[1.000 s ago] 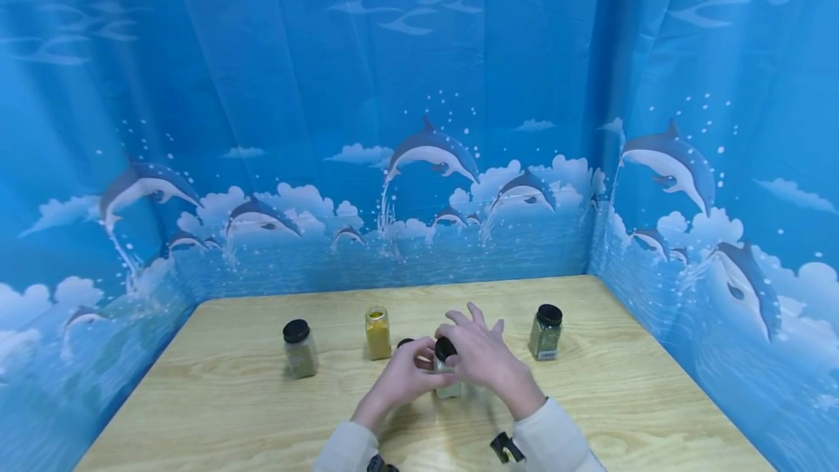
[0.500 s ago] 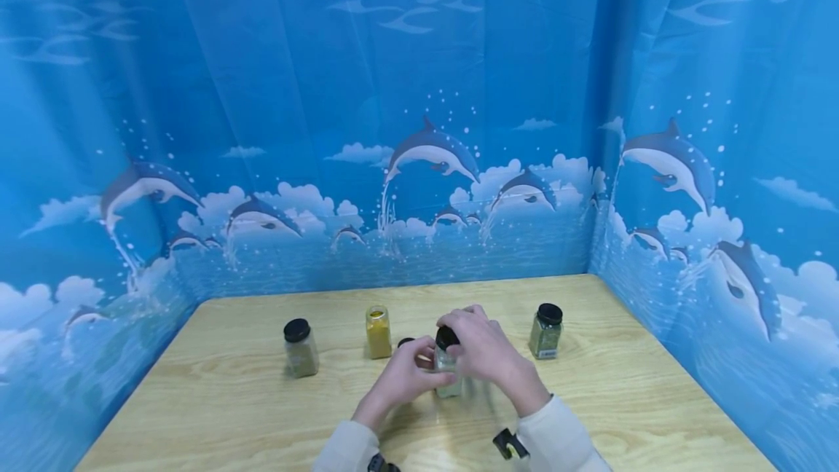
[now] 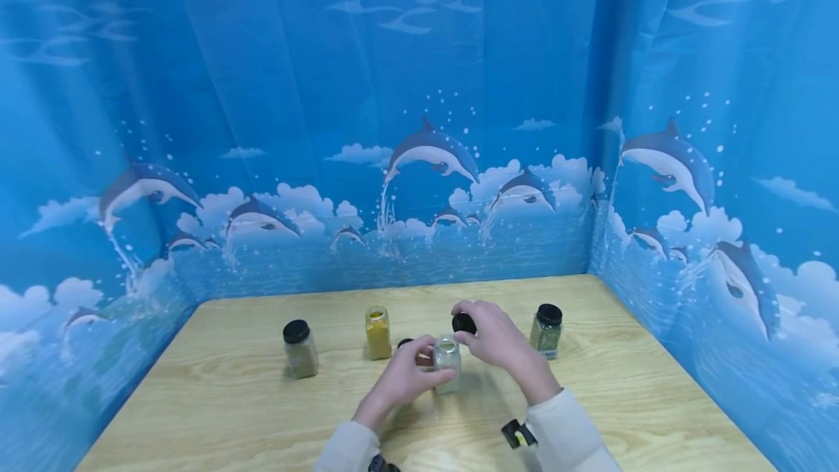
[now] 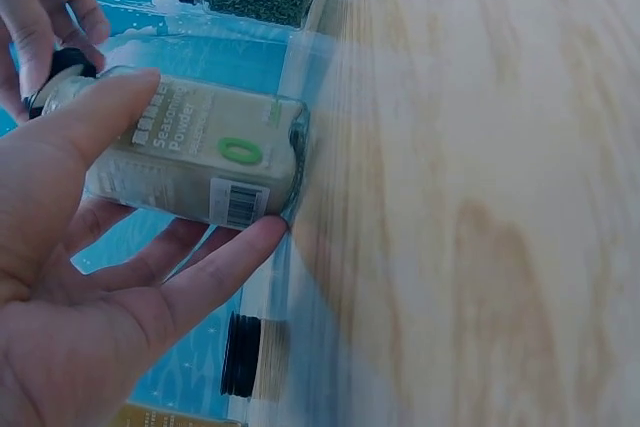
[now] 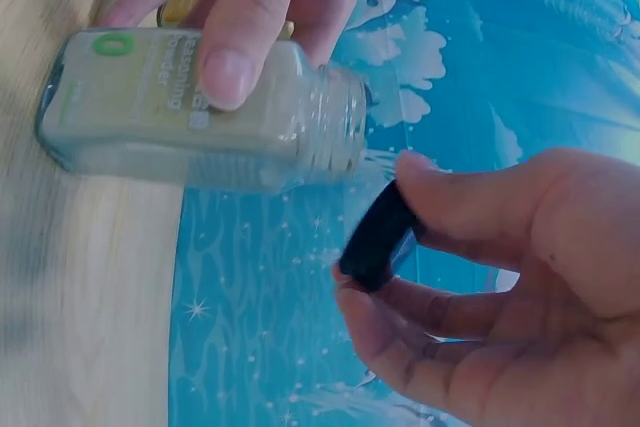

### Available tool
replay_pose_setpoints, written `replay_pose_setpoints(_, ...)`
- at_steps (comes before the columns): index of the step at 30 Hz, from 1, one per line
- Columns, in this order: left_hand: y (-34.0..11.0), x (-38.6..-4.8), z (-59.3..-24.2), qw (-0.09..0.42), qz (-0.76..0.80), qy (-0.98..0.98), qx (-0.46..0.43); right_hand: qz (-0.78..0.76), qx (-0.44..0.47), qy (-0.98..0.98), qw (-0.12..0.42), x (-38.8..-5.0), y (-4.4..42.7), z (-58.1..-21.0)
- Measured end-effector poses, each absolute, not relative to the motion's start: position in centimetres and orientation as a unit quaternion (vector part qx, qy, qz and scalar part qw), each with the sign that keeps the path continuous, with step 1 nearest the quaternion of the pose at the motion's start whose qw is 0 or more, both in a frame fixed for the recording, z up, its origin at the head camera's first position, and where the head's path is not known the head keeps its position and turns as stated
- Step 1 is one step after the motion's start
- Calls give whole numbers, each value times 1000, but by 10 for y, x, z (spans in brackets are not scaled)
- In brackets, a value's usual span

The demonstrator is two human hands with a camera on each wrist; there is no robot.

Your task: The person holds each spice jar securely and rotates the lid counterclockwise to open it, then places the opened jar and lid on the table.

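Note:
A clear glass seasoning powder jar [image 3: 448, 355] stands upright on the table, its threaded mouth uncovered. My left hand [image 3: 403, 376] grips the jar's body, thumb on the near side and fingers round the other. In the right wrist view the jar [image 5: 240, 137] shows its label and bare neck. My right hand [image 3: 501, 341] pinches a black screw lid [image 3: 464, 323] between thumb and fingers, a little above and to the right of the mouth. The lid [image 5: 378, 237] is tilted and apart from the jar.
A lidless jar of yellow powder [image 3: 377, 333] stands behind and left. Another black lid [image 3: 405, 341] lies partly hidden behind my left hand. A black-lidded jar [image 3: 301, 349] stands at left, a green herb jar [image 3: 546, 331] at right. Dolphin-print curtains [image 3: 419, 253] border the wooden table [image 3: 229, 414].
The black lid has come off the seasoning powder jar. My right hand has moved up and right with it, while my left hand keeps its hold on the jar.

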State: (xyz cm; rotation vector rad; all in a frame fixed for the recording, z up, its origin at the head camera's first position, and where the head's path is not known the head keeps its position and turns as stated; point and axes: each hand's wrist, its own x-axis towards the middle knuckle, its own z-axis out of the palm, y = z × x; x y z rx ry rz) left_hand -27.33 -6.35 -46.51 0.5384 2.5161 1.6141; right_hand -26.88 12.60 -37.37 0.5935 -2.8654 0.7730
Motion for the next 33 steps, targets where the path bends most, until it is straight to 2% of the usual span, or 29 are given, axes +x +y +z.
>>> replay_pose_setpoints(6, -62, -274, -465, 45, 536, 827, 164, 258, 176, -948, 54, -278, 134, -380)
replay_pose_setpoints(12, -61, -275, -465, 36, 535, 829, 158, 246, 151, -957, 20, -288, 140, -390)
replay_pose_setpoints(18, -57, -279, -463, 32, 532, 832, 158, 253, 126, -959, 10, -299, 146, -404)
replay_pose_setpoints(33, -46, -291, -460, 21, 525, 837, 152, 291, 122, -949, -13, -319, 152, -441)
